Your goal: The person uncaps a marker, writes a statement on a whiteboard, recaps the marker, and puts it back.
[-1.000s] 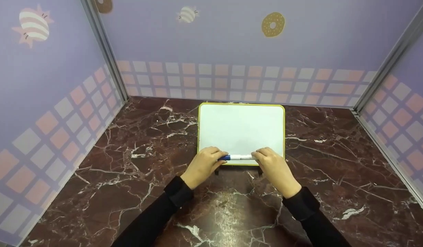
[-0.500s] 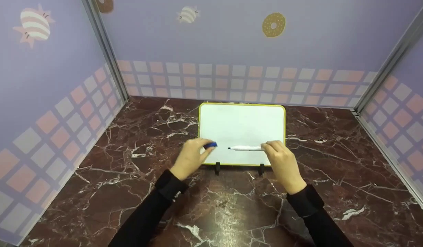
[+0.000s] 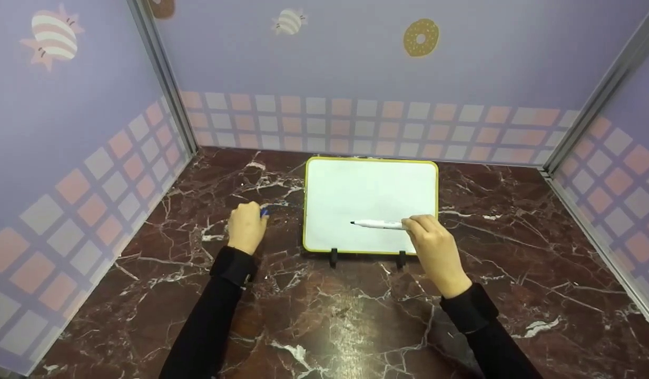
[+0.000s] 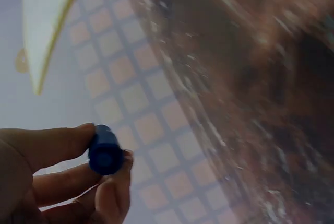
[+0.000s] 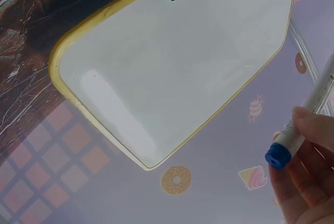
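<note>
My left hand (image 3: 245, 226) pinches a blue marker cap (image 4: 106, 153) between thumb and fingers, over the tabletop left of the whiteboard. In the left wrist view the cap points toward the camera. The right hand (image 3: 434, 247) grips an uncapped white marker (image 3: 378, 225) near its blue tail end (image 5: 278, 155). Its dark tip points left and overlaps the lower part of the whiteboard (image 3: 369, 195) in the head view. That board has a yellow frame and a blank white face.
Two black feet, one of them the left foot (image 3: 333, 258), support the whiteboard's lower edge. It stands on a dark red marbled tabletop (image 3: 345, 316). Lilac panels, including the back wall (image 3: 345, 63), enclose the table on the left, back and right.
The cap has come off the marker. My left hand has carried it away to the left, while the right hand has raised the marker slightly and moved a little right.
</note>
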Action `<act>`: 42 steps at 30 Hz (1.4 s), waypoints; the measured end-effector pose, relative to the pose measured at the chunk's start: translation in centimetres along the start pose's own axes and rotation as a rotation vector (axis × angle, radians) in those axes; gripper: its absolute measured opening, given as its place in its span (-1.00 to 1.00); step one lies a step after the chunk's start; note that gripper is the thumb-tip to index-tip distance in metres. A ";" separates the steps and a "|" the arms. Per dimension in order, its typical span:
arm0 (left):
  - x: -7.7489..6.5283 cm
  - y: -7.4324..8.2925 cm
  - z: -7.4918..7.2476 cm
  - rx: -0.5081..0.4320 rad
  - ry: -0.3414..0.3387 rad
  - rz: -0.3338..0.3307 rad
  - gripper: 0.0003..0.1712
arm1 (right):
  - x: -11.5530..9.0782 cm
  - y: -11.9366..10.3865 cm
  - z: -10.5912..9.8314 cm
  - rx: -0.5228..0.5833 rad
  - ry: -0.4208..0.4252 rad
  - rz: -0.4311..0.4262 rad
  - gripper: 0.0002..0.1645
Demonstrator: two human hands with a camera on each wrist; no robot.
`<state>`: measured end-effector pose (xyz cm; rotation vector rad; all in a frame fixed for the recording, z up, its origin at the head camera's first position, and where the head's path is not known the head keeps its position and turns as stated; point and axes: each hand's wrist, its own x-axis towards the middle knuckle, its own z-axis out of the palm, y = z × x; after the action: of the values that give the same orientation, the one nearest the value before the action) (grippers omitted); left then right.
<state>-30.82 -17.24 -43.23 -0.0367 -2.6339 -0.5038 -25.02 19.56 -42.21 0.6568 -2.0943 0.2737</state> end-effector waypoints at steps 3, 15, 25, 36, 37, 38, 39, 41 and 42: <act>0.0 -0.7 0.7 0.044 -0.098 -0.079 -0.72 | -0.1 0.0 0.0 0.008 -0.004 0.007 -0.86; 0.3 -1.4 2.0 0.155 -0.293 -0.117 -0.46 | -0.2 -0.2 -0.1 0.024 -0.006 0.004 -0.83; 0.5 -1.2 1.8 0.201 -0.353 -0.132 -0.30 | -0.4 -0.2 -0.1 0.018 -0.016 0.017 -0.82; -0.1 2.8 -1.6 0.121 0.004 0.042 -0.62 | -0.1 -0.1 0.0 0.014 0.008 -0.006 -0.81; -0.2 3.4 -1.7 0.096 0.031 0.088 -0.63 | -0.1 -0.1 0.0 0.010 0.008 -0.012 -0.81; -0.4 4.2 -1.7 0.062 0.050 0.145 -0.64 | -0.1 -0.2 0.1 0.009 0.009 -0.017 -0.81; -0.6 5.0 -1.8 0.022 0.054 0.209 -0.64 | -0.1 -0.3 0.1 0.007 0.008 -0.024 -0.80; -1.2 6.7 -1.9 -0.067 0.037 0.353 -0.62 | 0.0 -0.5 0.2 0.007 0.008 -0.037 -0.80; -1.6 7.6 -1.9 -0.112 0.029 0.427 -0.60 | 0.0 -0.6 0.2 0.007 0.008 -0.044 -0.81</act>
<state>-27.72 -10.78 -39.73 -0.6066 -2.4651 -0.4939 -24.85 19.00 -42.41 0.7040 -2.0698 0.2582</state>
